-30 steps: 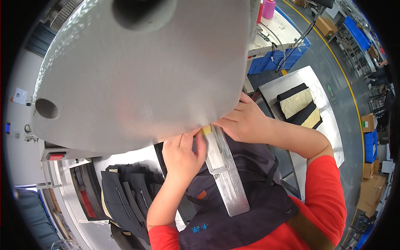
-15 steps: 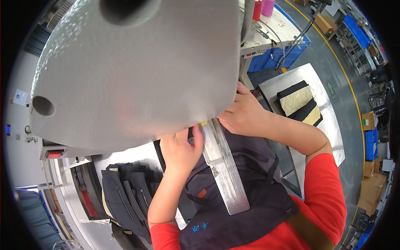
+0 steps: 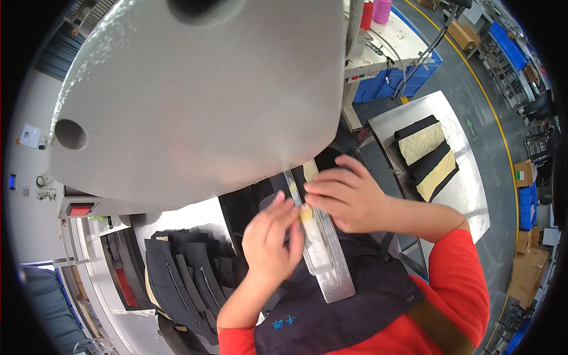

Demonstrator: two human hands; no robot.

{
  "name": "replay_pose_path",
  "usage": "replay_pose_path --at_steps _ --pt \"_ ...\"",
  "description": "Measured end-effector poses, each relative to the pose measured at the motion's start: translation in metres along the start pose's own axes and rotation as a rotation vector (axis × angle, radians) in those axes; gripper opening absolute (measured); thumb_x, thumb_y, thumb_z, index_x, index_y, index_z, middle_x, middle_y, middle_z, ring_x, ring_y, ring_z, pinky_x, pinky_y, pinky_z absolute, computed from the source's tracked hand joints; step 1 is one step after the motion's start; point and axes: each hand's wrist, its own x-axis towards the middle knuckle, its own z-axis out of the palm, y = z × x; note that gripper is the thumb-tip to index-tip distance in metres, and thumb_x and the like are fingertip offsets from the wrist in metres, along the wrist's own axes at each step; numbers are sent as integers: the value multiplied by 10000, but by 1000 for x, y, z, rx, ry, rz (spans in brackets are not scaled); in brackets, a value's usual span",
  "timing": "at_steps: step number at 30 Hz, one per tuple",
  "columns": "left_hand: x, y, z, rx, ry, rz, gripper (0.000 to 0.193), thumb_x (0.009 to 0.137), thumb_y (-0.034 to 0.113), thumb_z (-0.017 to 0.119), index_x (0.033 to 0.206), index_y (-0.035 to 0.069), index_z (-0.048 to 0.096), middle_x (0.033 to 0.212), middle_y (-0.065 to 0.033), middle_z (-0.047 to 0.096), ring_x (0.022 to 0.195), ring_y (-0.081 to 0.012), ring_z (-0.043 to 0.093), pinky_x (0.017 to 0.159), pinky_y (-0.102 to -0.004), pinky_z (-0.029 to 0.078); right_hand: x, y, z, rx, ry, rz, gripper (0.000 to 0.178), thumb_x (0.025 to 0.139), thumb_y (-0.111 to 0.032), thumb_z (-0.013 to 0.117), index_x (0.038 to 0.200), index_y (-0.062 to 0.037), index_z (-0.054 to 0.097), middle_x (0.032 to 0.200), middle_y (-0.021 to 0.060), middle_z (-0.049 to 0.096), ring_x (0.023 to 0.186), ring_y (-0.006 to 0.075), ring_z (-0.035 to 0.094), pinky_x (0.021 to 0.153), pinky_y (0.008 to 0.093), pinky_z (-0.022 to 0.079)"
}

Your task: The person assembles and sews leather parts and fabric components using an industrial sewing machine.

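A long silver metal plate (image 3: 336, 281) juts out from beneath a big grey machine head (image 3: 207, 106), toward my apron. My left hand (image 3: 269, 239) hovers at the plate's left side, fingers bent, thumb apart, fingertips slightly blurred; nothing shows in it. Over the plate's right side is my right hand (image 3: 352, 195), its fingers spread and holding nothing visible. Between the hands, small yellow marks (image 3: 306, 214) show on the plate. A pale strip (image 3: 309, 171) and dark material (image 3: 260, 192) lie just under the machine's lower edge. The machine head hides whatever is farther under it.
Dark cloth pieces with zippers (image 3: 183, 272) are piled on a metal surface at left. At right, a metal table (image 3: 467, 195) bears folded black pieces with pale yellow lining (image 3: 438, 157). A white worktable (image 3: 408, 44) with thread cones (image 3: 381, 10) stands at the far right.
Both hands have come away from the machine's lower edge, back toward me along the plate. The fingers of my right hand have spread, and dark material beneath the edge is more exposed.
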Motion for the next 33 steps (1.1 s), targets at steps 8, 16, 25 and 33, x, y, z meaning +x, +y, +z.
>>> replay_pose_path --at_steps 8,16,25,33 --pt "-41 -2 4 -93 70 -6 441 559 -76 681 966 64 584 1034 -108 582 1038 -322 588 851 -419 510 -26 -17 13 178 243 71 343 590 -15 702 916 -86 618 880 40 550 725 213 565 731 361 490" --pt "-35 -1 16 -55 186 27 278 574 -124 691 747 47 556 696 -57 569 647 -214 643 556 -286 535 -40 -24 16 331 322 197 259 607 41 707 822 -61 604 814 75 572 735 274 590 669 344 516" --pt "-75 35 -5 -123 111 93 273 589 -100 727 720 51 540 684 -47 567 631 -197 631 545 -282 528 -68 -66 -5 488 303 121 278 594 79 723 798 -61 598 753 61 554 634 239 564 601 363 503" --pt "-130 47 -74 -345 -305 -21 225 582 4 760 744 88 629 724 -29 601 630 -186 628 503 -278 487 -98 -56 -28 614 112 -441 201 818 -113 642 993 -21 613 882 78 586 755 219 590 741 347 521"
